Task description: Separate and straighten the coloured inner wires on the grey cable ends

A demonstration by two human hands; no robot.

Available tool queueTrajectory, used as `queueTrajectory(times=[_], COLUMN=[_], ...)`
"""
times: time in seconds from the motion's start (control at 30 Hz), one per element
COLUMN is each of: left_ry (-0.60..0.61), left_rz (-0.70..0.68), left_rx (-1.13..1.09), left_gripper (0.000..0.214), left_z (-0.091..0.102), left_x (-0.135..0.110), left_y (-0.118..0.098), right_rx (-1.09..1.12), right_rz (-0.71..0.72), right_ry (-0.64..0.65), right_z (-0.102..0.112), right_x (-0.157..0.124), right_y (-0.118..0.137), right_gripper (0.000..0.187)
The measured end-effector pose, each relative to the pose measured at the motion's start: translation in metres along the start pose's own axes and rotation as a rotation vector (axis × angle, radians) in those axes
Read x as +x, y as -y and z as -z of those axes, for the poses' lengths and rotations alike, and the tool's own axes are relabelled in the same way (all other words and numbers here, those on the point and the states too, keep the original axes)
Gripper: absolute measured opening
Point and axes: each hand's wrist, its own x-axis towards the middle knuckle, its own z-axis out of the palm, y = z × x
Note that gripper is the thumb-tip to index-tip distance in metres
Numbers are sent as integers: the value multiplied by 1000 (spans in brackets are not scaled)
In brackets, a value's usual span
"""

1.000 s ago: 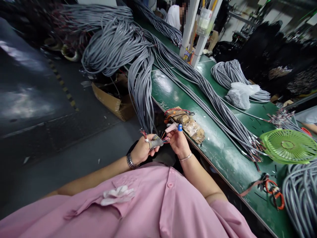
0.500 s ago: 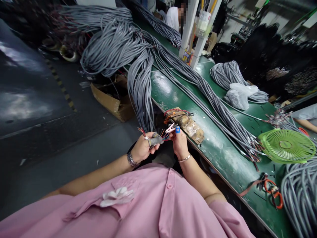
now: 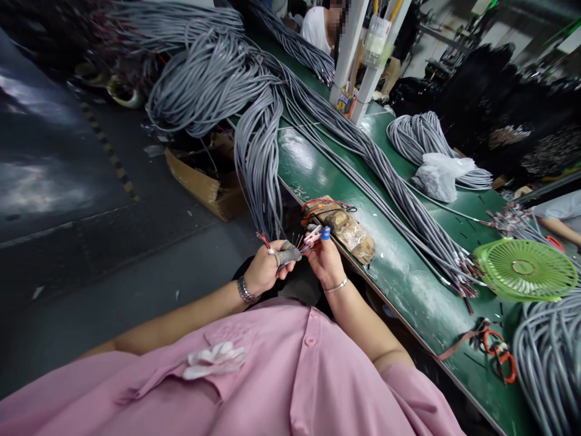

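Observation:
My left hand [image 3: 264, 267] is closed in front of my body, with grey coverings on its finger and thumb. It pinches a fan of thin coloured wires [image 3: 305, 247], red, black and other colours. More wire ends [image 3: 262, 238] stick out behind that hand. Just to the right, my right hand [image 3: 327, 264] wears a blue cover on one fingertip and is closed on a small pink clip-like tool [image 3: 313, 235]. The tool is close to the wire ends; whether it touches them I cannot tell. Grey cables [image 3: 265, 175] hang off the table edge just beyond my left hand.
A taped wooden block [image 3: 354, 236] lies at the edge of the green table [image 3: 408, 290]. Long grey cable bundles [image 3: 376, 163] cross it. On the right are a green fan [image 3: 524, 266] and orange-handled scissors [image 3: 499, 354]. A cardboard box [image 3: 204, 188] sits on the floor; other people work nearby.
My right hand and the pink tool have shifted slightly and turned at the wires, which are now spread differently. My left hand keeps its hold almost in place.

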Motion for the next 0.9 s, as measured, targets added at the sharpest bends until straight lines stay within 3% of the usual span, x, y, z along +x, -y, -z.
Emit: queueTrajectory(times=[0.33, 0.67, 0.9], left_ry=[-16, -49, 11], left_rz=[-18, -60, -102], left_rx=[44, 74, 229], left_gripper=[20, 20, 22], left_z=[2, 7, 6], left_x=[-4, -14, -16], left_y=[1, 1, 5], right_rx=[-1, -226, -523], right_rz=[-94, -207, -5], right_ry=[-12, 128, 28], right_z=[-1, 10, -3], right_x=[-8, -28, -44], right_y=[6, 15, 0], right_gripper=[49, 45, 20])
